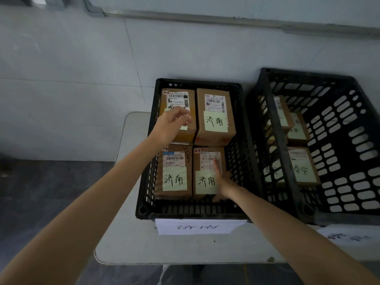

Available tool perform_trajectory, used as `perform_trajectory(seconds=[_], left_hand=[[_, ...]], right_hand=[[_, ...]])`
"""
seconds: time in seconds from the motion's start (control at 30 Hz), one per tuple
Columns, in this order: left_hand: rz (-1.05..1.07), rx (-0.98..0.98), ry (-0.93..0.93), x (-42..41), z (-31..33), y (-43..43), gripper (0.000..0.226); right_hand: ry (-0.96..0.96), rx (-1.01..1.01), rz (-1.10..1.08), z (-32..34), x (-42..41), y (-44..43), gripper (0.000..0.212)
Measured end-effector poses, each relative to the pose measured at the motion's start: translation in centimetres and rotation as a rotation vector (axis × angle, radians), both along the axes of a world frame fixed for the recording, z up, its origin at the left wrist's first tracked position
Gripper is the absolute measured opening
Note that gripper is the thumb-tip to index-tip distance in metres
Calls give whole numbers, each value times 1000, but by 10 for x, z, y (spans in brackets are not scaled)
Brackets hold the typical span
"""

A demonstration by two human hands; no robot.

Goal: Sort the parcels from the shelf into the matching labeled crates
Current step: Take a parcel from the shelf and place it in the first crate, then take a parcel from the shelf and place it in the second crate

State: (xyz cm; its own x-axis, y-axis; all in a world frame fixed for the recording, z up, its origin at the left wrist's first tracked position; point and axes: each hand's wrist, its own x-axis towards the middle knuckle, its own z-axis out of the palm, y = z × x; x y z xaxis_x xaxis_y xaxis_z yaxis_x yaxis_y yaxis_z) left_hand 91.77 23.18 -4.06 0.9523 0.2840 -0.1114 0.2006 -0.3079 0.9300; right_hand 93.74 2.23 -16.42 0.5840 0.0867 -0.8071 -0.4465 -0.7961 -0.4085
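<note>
1. the head camera is looking forward and steeply down from above the near edge of the table (127, 239).
2. it is facing the far wall (61, 58), with the left crate (191, 212) lying near the middle and the right crate (349, 140) running off the frame's right side.
3. it is sitting close over both crates, its wide lens bowing the table's edges.

Bare forearms in from seven and five o'clock, ending in bare left hand (172, 122) and right hand (223, 183) — pale fabric (181, 274) at six o'clock, blurred.
</note>
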Motion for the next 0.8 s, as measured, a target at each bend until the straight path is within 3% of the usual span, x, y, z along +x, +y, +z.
perform_trajectory(seconds=[0.03,0.1,0.13,0.2,0.23,0.27,0.33,0.37,0.6,0.8], left_hand=[[-3,2,0,-1,1,-1,25],[-8,11,-1,-1,3,0,22],[-10,21,-3,-1,4,0,21],[-10,51,-14,0,8,0,21],[-8,70,-21,0,10,1,22],[-3,92,-26,-1,13,2,23],[10,146,-38,-3,20,4,22],[21,171,-45,-5,24,7,21],[188,296,-109,-42,69,39,34],[485,402,-90,-131,112,63,56]], right_hand=[[-9,-7,32,2,1,-1,112],[-52,-28,183,7,3,-4,85],[-95,-41,253,9,6,-6,89],[-137,-136,486,16,12,-10,122],[-162,-157,548,22,16,-11,122],[-196,-152,590,31,19,-11,109],[-358,-113,614,53,28,-9,67],[-457,-95,612,66,32,-7,56],[-909,108,582,168,57,41,42],[-999,305,764,235,44,107,43]])
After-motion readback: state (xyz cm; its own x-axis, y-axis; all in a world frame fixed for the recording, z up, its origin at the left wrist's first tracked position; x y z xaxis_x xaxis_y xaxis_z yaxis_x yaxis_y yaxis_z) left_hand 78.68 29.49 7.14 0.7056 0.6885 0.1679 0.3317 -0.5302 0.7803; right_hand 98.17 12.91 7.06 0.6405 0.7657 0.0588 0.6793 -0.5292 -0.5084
